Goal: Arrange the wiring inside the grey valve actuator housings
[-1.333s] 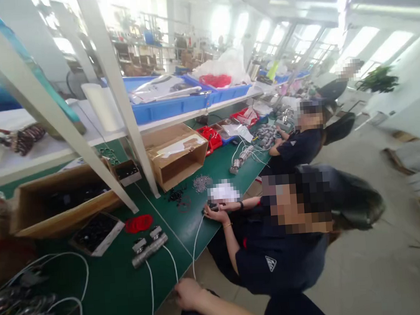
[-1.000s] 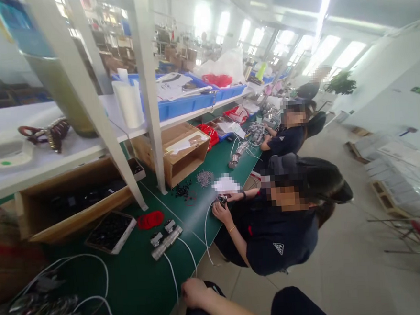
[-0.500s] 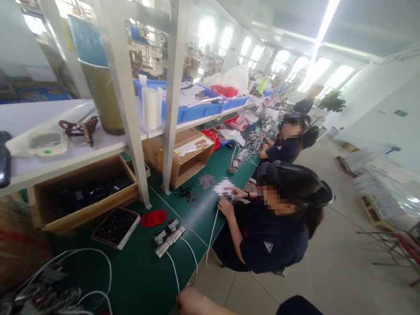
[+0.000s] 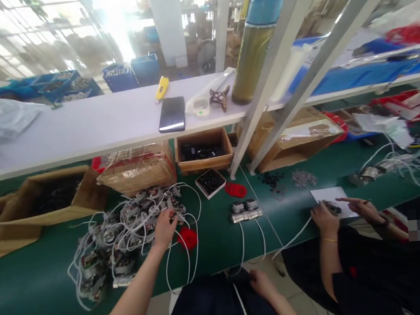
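My left hand (image 4: 165,229) reaches over a pile of metal fittings with white cables (image 4: 138,220). Its thumb and fingers are apart at the pile's right side, touching or just above the parts. Low by my lap, my right hand (image 4: 264,283) is curled closed; whatever its fingers hold, if anything, is hidden. A white cable (image 4: 240,301) hangs to its left. In front of me on the green table lie two metal cylinders (image 4: 246,215) end to end, with small dark grey blocks (image 4: 244,205) behind them and white cables running off the table edge.
A red item (image 4: 187,238) lies beside the pile, another red piece (image 4: 236,189) near a tray of black parts (image 4: 211,182). Cardboard boxes (image 4: 205,165) line the back beneath a white shelf (image 4: 113,117). At right, a co-worker's hands (image 4: 325,219) work over a white sheet.
My view has swung left and down from the aisle to the table. My left hand now shows at the pile; my right hand stays low near the table's front edge.
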A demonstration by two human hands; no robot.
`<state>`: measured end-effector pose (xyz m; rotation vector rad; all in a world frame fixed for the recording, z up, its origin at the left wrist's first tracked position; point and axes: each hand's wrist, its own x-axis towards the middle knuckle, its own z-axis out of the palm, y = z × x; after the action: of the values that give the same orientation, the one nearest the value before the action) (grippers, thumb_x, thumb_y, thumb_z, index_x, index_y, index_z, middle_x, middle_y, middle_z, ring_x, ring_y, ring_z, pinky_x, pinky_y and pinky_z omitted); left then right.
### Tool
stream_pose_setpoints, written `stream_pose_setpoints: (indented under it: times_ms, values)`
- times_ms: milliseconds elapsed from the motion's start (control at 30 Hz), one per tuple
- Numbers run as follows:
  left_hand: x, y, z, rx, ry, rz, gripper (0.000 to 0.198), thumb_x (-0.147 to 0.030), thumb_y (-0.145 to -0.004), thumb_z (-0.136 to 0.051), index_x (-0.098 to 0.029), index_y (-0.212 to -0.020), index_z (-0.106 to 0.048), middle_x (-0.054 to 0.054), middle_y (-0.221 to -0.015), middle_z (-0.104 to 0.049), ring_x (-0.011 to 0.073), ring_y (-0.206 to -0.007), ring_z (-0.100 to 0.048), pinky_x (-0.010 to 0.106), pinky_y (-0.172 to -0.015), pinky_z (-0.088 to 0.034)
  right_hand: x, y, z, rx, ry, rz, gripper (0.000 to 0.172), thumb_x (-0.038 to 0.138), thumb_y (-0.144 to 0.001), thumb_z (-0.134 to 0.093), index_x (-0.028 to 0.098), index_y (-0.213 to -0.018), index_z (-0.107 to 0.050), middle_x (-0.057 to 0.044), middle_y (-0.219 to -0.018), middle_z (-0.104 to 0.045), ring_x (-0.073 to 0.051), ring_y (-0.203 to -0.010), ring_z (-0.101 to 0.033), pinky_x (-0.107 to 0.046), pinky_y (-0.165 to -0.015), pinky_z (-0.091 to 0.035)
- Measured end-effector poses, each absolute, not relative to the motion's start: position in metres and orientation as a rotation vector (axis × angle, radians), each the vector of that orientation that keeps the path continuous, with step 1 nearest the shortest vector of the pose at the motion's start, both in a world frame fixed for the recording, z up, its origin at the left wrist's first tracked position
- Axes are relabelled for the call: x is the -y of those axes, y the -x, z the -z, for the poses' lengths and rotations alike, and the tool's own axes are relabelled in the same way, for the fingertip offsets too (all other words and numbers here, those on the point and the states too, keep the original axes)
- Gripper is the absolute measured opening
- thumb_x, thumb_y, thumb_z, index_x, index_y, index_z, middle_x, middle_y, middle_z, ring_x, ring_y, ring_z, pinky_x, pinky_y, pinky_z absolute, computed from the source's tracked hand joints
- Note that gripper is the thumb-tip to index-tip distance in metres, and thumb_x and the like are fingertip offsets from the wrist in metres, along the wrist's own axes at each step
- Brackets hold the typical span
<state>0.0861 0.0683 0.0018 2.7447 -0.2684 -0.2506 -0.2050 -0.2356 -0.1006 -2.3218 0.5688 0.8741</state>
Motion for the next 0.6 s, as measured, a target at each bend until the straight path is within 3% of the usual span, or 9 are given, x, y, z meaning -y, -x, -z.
stream_pose_setpoints:
  times_ms: [133, 233, 467, 600]
  values:
    - [-0.067, -0.127, -0.010, 0.375, -2.828, 0.168, 0.032, -0.026, -0.092, -0.063, -0.014, -0.121, -0.056, 0.011, -0.129, -0.054, 0.0292, -0.125, -0.050, 0.051, -0.106, -0.044, 0.242, 0.209, 0.098, -0.619, 2.211, -0.973, 0.006, 0.016, -0.092, -0.064, 0.014, -0.091, -0.069, -0.002, -0.091, -0.073, -0.018, -0.091, -0.069, -0.035, -0.085, -0.055]
    - [-0.067, -0.147, -0.008, 0.489, -2.870, 0.256, 0.039, -0.027, -0.089, -0.068, -0.015, -0.124, -0.056, 0.012, -0.133, -0.053, 0.0309, -0.127, -0.049, 0.053, -0.106, -0.044, 0.245, 0.213, 0.097, -0.669, 2.174, -0.994, 0.005, 0.019, -0.092, -0.065, 0.016, -0.092, -0.069, -0.002, -0.093, -0.072, -0.019, -0.095, -0.069, -0.035, -0.086, -0.054]
    - [-0.067, -0.163, -0.007, 0.491, -2.901, 0.445, 0.029, -0.031, -0.090, -0.068, -0.014, -0.113, -0.063, 0.009, -0.115, -0.063, 0.0271, -0.113, -0.059, 0.051, -0.101, -0.048, 0.243, 0.222, 0.099, -0.745, 2.118, -0.986, 0.002, 0.020, -0.088, -0.069, 0.019, -0.086, -0.068, -0.002, -0.093, -0.071, -0.021, -0.097, -0.067, -0.035, -0.086, -0.053]
    - [-0.072, -0.156, -0.029, 0.420, -2.823, 0.437, 0.033, -0.032, -0.086, -0.072, -0.013, -0.112, -0.062, 0.009, -0.109, -0.066, 0.0251, -0.104, -0.062, 0.046, -0.095, -0.050, 0.242, 0.222, 0.094, -0.753, 2.088, -0.947, 0.005, 0.020, -0.088, -0.068, 0.016, -0.087, -0.067, -0.002, -0.090, -0.070, -0.019, -0.093, -0.067, -0.038, -0.088, -0.053]
